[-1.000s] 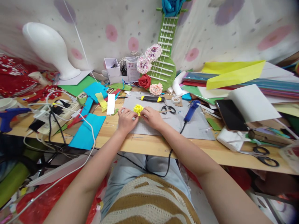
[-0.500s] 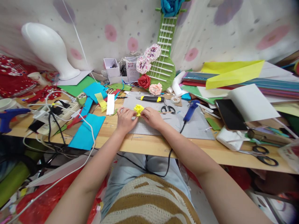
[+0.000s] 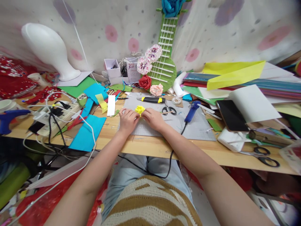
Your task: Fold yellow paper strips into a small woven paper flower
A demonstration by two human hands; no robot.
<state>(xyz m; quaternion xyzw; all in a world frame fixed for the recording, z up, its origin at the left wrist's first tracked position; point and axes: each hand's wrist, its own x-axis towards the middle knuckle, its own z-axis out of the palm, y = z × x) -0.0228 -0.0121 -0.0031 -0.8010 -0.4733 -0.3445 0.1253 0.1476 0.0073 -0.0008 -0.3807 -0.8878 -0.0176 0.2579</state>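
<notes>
A small ruffled yellow paper flower [image 3: 139, 109] is pinched between my two hands above the grey cutting mat [image 3: 150, 130]. My left hand [image 3: 128, 119] grips its lower left side, fingers curled. From the right, my right hand [image 3: 152, 118] holds its base with bent fingertips. A thin brownish strip [image 3: 167, 112] sticks out past my right hand, over the small black-handled scissors [image 3: 169, 110]. Beyond the flower lies a yellow-and-black utility knife [image 3: 152, 99]. A blue glue gun [image 3: 192, 111] rests on the mat to the right.
A green paper guitar [image 3: 164, 62] with paper flowers leans at the back. Blue paper [image 3: 88, 133] and a power strip [image 3: 56, 116] with loose cables are at left. A phone [image 3: 231, 116] and larger scissors [image 3: 261, 155] lie at right. A black cord [image 3: 171, 160] hangs over the front edge.
My left hand has shifted slightly right, closer to my right hand, and its fingers now sit tighter under the flower. The rest looks the same.
</notes>
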